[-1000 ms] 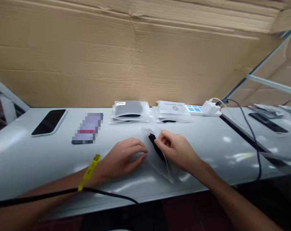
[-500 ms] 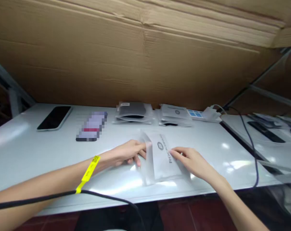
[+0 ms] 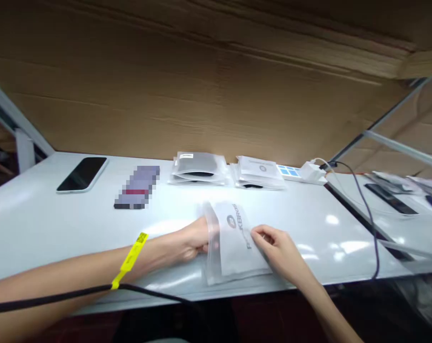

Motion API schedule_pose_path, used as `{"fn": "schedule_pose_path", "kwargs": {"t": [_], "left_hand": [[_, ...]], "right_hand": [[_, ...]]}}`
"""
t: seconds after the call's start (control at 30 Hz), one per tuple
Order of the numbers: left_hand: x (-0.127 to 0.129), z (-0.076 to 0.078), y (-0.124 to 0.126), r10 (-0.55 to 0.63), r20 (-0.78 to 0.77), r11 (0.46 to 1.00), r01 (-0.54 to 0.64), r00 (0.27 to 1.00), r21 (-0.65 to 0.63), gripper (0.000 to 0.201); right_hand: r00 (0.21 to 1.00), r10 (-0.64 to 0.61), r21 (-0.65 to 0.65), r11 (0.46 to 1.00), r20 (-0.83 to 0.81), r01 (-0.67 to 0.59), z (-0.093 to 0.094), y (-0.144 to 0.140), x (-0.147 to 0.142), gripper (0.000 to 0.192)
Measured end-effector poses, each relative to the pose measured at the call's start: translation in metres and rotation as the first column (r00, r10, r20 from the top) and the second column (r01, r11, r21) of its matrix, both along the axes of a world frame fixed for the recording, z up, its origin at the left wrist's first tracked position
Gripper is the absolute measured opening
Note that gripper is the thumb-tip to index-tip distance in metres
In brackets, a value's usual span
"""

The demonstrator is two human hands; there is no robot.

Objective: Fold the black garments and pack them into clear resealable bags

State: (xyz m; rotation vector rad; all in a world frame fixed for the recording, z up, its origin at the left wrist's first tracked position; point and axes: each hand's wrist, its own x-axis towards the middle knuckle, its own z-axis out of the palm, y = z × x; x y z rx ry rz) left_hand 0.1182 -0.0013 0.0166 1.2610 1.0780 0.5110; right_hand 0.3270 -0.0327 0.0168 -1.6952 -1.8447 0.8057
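Since half a second ago the clear plastic pouch with a white printed insert (image 3: 233, 243) has slid a little nearer the table's front edge, and both hands have followed it. The left hand (image 3: 190, 240), a yellow band (image 3: 130, 259) on its wrist, pinches the pouch's edge at nine o'clock, while the right hand (image 3: 278, 250) presses fingertips on the edge at three o'clock; the hands sit apart, apparently pinning the pouch flat on the glossy white table (image 3: 58, 224). Beyond, at twelve o'clock, two stacks of similar bagged packets (image 3: 226, 169) rest near the cardboard wall (image 3: 201, 105), and a dark smartphone (image 3: 82, 174) lies at ten o'clock.
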Motion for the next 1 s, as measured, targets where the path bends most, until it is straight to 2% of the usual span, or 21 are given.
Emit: {"fn": "schedule_pose_path", "kwargs": {"t": [0.17, 0.27, 0.37, 0.47, 0.53, 0.6, 0.67, 0.73, 0.8, 0.83, 0.9, 1.0], "left_hand": [[-0.023, 0.01, 0.003, -0.134, 0.057, 0.962, 0.144, 0.989, -0.233, 0.037], [-0.047, 0.02, 0.002, -0.263, 0.032, 0.913, 0.259, 0.964, -0.314, 0.034], [-0.073, 0.025, 0.001, -0.315, 0.019, 0.89, 0.303, 0.949, -0.342, 0.031], [-0.097, 0.019, 0.003, -0.245, -0.02, 0.919, 0.225, 0.969, -0.324, 0.037], [-0.111, 0.011, 0.004, -0.118, -0.047, 0.954, 0.1, 0.992, -0.283, 0.041], [-0.12, 0.004, 0.005, 0.009, -0.05, 0.968, -0.021, 0.999, -0.25, 0.04], [-0.124, 0.001, 0.004, 0.084, -0.036, 0.966, -0.091, 0.996, -0.242, 0.041], [-0.119, 0.003, 0.003, 0.101, -0.032, 0.963, -0.106, 0.994, -0.249, 0.045], [-0.107, 0.01, 0.003, 0.088, -0.016, 0.966, -0.089, 0.996, -0.241, 0.05], [-0.1, 0.014, 0.003, 0.074, -0.007, 0.971, -0.074, 0.997, -0.228, 0.053], [-0.084, 0.02, 0.004, 0.04, 0.013, 0.985, -0.037, 0.999, -0.17, 0.053], [-0.068, 0.018, 0.009, 0.035, -0.005, 0.999, -0.035, 0.999, -0.026, 0.042]], "right_hand": [[0.995, -0.041, 0.101, 0.994, 0.089, 0.031, 0.002, 0.0, 0.013, 0.028], [0.989, -0.076, 0.184, 0.982, 0.13, 0.051, 0.004, -0.002, 0.032, 0.028], [0.977, -0.146, 0.228, 0.968, 0.157, 0.108, 0.004, -0.003, 0.06, 0.028], [0.947, -0.249, 0.232, 0.952, 0.203, 0.2, 0.002, -0.003, 0.095, 0.031], [0.918, -0.311, 0.236, 0.938, 0.248, 0.254, 0.002, -0.002, 0.116, 0.033], [0.89, -0.372, 0.277, 0.913, 0.264, 0.299, 0.005, -0.004, 0.124, 0.035], [0.877, -0.423, 0.347, 0.877, 0.23, 0.332, 0.01, -0.01, 0.111, 0.038], [0.896, -0.415, 0.404, 0.856, 0.16, 0.324, 0.016, -0.019, 0.077, 0.037], [0.954, -0.289, 0.42, 0.877, 0.076, 0.232, 0.019, -0.029, 0.028, 0.032], [0.982, -0.183, 0.411, 0.9, 0.054, 0.145, 0.018, -0.032, 0.002, 0.03], [1.0, -0.009, 0.423, 0.906, 0.016, 0.001, 0.014, -0.034, -0.042, 0.034], [0.999, 0.045, 0.467, 0.884, -0.007, -0.037, 0.0, -0.026, -0.077, 0.044]]}}
